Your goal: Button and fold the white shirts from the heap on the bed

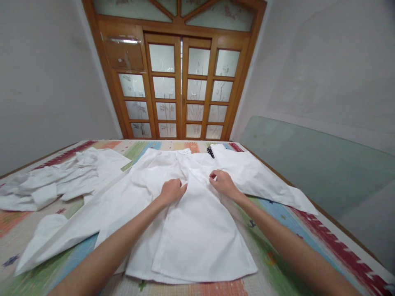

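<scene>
A white long-sleeved shirt (200,242) lies spread out, its hem toward me and its sleeves stretched to both sides. My left hand (173,191) is closed near the front edge of the shirt, thumb and fingers pinching the cloth. Opposite it, my right hand (223,182) rests at the upper chest of the shirt, fingers curled in and tips at the fabric. Folds run between the two hands. Whatever detail lies under the fingertips is hidden.
A second white garment (70,174) lies crumpled at the left. The patterned, colourful cover (271,242) spreads beneath everything. Near the collar sits a small black-and-white striped item (210,152). Wooden glazed doors (180,90) stand beyond the far edge; a pale green panel (311,160) borders the right.
</scene>
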Tool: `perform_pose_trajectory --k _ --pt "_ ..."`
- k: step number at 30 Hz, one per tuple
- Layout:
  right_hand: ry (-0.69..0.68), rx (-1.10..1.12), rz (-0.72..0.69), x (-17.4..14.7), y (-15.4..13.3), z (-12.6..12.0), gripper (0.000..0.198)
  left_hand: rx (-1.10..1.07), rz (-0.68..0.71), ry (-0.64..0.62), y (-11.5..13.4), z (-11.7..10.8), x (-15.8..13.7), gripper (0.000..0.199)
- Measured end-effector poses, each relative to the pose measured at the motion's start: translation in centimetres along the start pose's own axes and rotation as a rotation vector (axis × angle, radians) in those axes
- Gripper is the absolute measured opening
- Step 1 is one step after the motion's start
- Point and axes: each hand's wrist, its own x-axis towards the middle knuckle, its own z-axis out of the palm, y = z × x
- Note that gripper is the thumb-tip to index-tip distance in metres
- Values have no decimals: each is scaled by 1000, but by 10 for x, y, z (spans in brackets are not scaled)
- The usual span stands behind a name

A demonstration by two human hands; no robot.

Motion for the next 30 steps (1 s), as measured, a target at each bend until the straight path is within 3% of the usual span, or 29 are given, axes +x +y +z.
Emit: perform_pose_trajectory --k 4,9,12,16,22,30 --pt "-87 -89 -106 14 -10 18 35 -32 -11 -47 -1 10 0 33" --pt "-307 -179 -96 24 -5 39 50 -137 90 133 -26 14 -27 28" --pt "-328 -197 -61 24 0 45 59 -213 146 204 -46 10 -48 26" --pt "-321 -188 -38 29 6 47 62 -329 202 188 -62 0 -67 28" --pt "-336 -213 40 51 10 45 60 -378 221 150 -63 -5 -70 23" --pt "-357 -288 -8 72 5 35 46 -364 283 106 -67 -1 -74 22"
